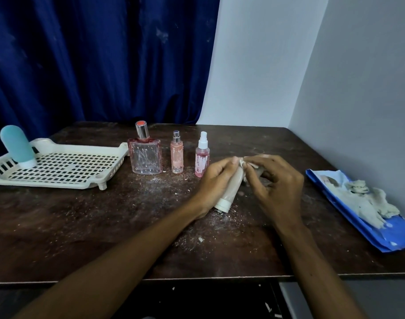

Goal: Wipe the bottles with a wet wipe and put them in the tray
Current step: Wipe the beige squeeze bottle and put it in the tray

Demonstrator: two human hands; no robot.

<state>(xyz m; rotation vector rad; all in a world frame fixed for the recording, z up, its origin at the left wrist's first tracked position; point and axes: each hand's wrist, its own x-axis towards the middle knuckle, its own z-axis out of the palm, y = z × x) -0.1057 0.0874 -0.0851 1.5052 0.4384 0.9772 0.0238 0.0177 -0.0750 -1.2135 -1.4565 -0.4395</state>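
My left hand (214, 180) grips a beige tube bottle (231, 187), tilted with its white cap (222, 204) down on the table. My right hand (272, 180) pinches a white wet wipe (247, 165) against the tube's upper end. Behind them stand three bottles in a row: a square pink perfume bottle (145, 155), a slim peach spray bottle (177, 155) and a pink spray bottle with a white nozzle (202, 157). A cream slotted tray (65, 166) lies at the left, with a teal bottle (18, 146) standing in its far left corner.
A blue wet-wipe pack (348, 217) lies at the right table edge with crumpled used wipes (365, 201) on it. White crumbs are scattered over the dark wooden table (81, 226). A blue curtain hangs behind; a white wall runs along the right.
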